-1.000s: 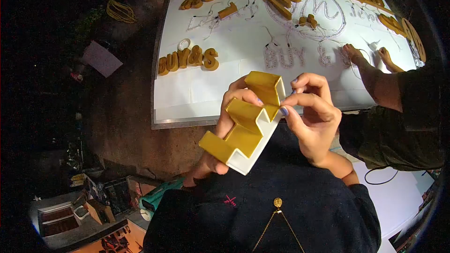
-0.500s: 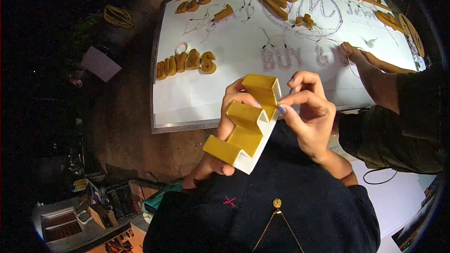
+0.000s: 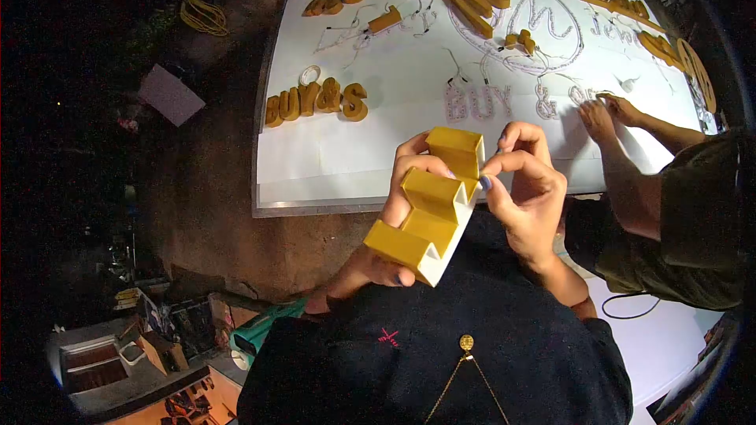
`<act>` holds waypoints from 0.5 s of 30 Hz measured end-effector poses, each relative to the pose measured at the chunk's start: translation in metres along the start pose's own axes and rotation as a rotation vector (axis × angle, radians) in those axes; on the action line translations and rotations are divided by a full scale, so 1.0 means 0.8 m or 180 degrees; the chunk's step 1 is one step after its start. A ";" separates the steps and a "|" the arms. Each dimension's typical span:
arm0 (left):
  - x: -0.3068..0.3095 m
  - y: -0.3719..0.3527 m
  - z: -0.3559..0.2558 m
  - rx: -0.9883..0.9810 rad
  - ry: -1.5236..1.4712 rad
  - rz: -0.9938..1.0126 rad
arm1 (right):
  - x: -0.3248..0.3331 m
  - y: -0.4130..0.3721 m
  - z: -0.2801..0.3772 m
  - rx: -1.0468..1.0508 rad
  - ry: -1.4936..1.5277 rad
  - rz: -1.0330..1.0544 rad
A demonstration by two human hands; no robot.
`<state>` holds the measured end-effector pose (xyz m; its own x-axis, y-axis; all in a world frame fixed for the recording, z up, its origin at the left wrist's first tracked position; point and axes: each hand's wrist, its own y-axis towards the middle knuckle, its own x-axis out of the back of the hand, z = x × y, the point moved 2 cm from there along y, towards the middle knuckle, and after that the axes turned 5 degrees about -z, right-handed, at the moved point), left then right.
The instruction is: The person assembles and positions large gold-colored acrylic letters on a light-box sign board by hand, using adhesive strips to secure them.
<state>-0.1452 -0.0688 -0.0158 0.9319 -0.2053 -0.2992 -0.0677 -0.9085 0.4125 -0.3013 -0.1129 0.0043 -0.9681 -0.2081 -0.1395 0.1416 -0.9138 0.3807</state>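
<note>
A sign letter (image 3: 431, 206) with gold sides and a white face, shaped like an E, is held up over my lap. My left hand (image 3: 402, 189) wraps round it from the left, fingers over the top part and thumb near the lower end. At the white face's upper right edge, my right hand (image 3: 524, 197) pinches with thumb and forefinger; the other fingers are curled above. Whatever lies between those fingertips, if anything, is too small to make out.
Ahead is a white table (image 3: 378, 153) with gold letters (image 3: 316, 102), a tape roll (image 3: 309, 75) and wired LED letters (image 3: 479, 102). At the right, another person's hands (image 3: 610, 114) work on the LED letters. A yellow cable coil (image 3: 203, 16) lies on the floor.
My hands and the sign letter have shifted a little to the right in view, the right hand still pinching the edge. The other person's hands have moved over the LED letters.
</note>
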 end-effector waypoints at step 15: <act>0.001 0.005 0.002 -0.0093 0.0046 -0.0023 | -0.004 0.006 -0.006 -0.0012 -0.0131 0.0060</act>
<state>-0.1453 -0.0729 -0.0155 0.9373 -0.1933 -0.2899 -0.0507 -0.8988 0.4355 -0.2968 -0.1182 0.0020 -0.9729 -0.2109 -0.0944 0.1607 -0.9111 0.3795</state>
